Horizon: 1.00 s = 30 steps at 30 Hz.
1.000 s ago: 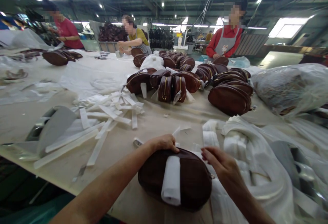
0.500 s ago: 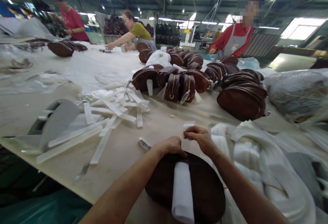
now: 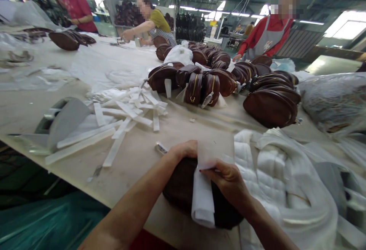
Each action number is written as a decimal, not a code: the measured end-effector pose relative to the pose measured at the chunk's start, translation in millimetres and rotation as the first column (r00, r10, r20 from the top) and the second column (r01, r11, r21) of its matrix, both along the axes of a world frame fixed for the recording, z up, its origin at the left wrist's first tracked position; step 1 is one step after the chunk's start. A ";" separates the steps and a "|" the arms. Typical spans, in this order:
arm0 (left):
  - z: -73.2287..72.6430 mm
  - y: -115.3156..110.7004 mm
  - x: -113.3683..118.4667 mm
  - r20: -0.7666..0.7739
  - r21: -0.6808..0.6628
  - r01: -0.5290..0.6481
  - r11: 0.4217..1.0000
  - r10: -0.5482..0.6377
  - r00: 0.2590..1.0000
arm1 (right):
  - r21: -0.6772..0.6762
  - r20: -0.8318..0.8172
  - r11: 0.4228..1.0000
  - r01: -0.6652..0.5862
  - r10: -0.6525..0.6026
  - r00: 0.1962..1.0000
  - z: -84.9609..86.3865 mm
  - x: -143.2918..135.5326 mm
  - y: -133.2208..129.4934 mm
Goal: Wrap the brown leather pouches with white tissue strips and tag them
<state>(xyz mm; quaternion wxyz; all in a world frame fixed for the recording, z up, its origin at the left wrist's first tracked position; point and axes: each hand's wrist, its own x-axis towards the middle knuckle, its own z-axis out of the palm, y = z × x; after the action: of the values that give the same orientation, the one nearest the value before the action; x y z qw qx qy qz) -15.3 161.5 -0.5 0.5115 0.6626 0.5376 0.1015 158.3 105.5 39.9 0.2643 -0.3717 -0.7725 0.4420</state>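
A dark brown bag (image 3: 180,189) lies on the table in front of me, with a folded white strip (image 3: 202,200) running down its middle. My right hand (image 3: 225,175) pinches a thin whitish sheet (image 3: 215,149), which stands up over the bag's far edge. At that far edge rests my left hand (image 3: 187,150), its fingertips hidden behind the sheet, so whether they grip anything does not show. A small printed packet (image 3: 161,148) lies just left of the bag.
White strips (image 3: 122,120) are piled beside a grey tape dispenser (image 3: 67,122) at left. Brown bags (image 3: 268,105) fill the table's far middle. White foam wrap (image 3: 303,200) lies at right, before a plastic-wrapped bundle (image 3: 337,101). Three people stand beyond the table.
My right hand has come down and toward me over the bag, and the whitish sheet now stretches above the folded strip. My left fingertips have become hidden. The view has tilted slightly down.
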 end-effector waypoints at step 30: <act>65.5 -102.3 -9.8 -0.091 0.352 0.192 0.916 -0.170 0.981 | 0.422 0.162 0.875 -0.236 0.183 0.970 -8.2 19.1 -57.8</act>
<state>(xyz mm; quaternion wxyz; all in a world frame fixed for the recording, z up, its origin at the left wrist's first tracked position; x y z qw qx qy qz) -25.1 59.1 64.9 0.3729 0.7945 0.4612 0.1309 177.4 47.7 31.7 0.2457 -0.2419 -0.9019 0.2603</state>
